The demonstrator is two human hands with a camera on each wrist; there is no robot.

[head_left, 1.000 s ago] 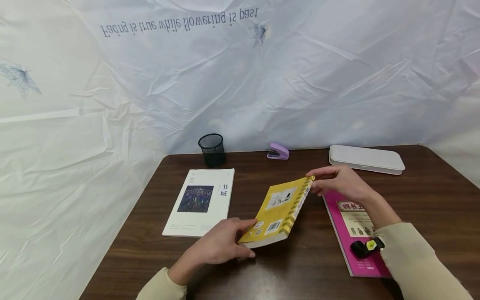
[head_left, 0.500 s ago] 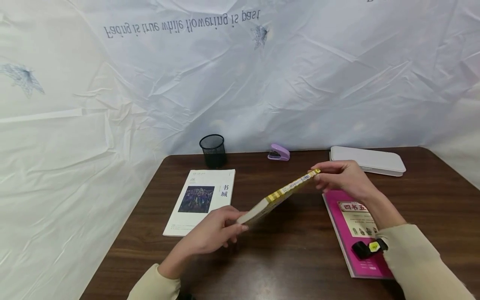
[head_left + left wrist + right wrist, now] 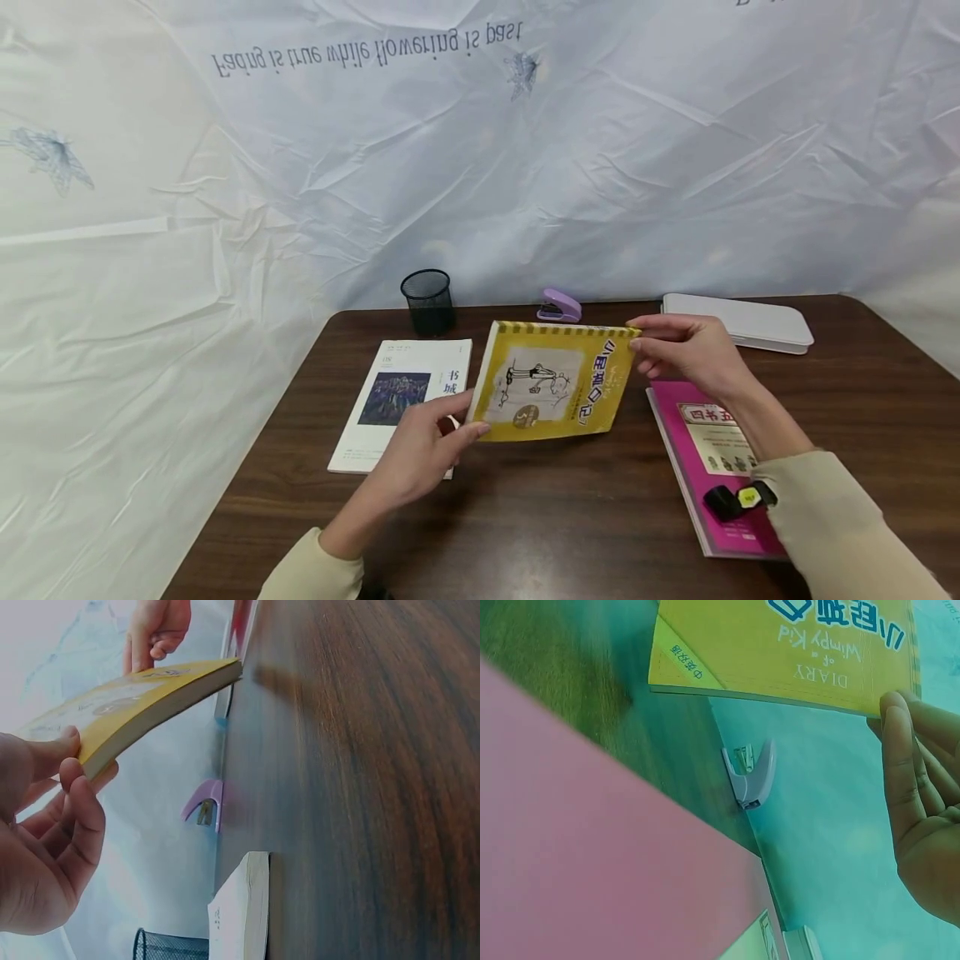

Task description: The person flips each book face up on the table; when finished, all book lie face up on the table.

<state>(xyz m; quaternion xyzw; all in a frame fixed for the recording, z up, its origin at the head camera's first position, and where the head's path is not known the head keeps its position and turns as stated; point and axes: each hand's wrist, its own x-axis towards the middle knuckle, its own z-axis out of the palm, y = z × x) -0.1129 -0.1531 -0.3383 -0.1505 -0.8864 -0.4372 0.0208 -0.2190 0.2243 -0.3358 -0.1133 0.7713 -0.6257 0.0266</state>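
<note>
A yellow paperback book (image 3: 555, 379) is held up above the table between both hands, its front cover with a cartoon figure facing me and its title running sideways. My left hand (image 3: 431, 442) pinches the book's left edge, thumb on the cover and fingers behind. At the upper right corner, by the striped spine, my right hand (image 3: 693, 350) pinches the book between thumb and fingers. The right wrist view shows the cover text "Diary of a Wimpy Kid" upside down beside the right hand (image 3: 922, 787). Page edges of the yellow book (image 3: 161, 705) show in the left wrist view.
On the dark wooden table (image 3: 540, 533) lie a white book (image 3: 360, 446) at left and a magenta book (image 3: 678, 433) at right, partly under the right arm. Along the back stand a black mesh pen holder (image 3: 429, 304), a purple stapler (image 3: 559, 306) and a white case (image 3: 757, 323).
The yellow book has turned from its back cover, past its spine edge, to its front cover. The left hand has moved up slightly with its edge; the right hand keeps its corner.
</note>
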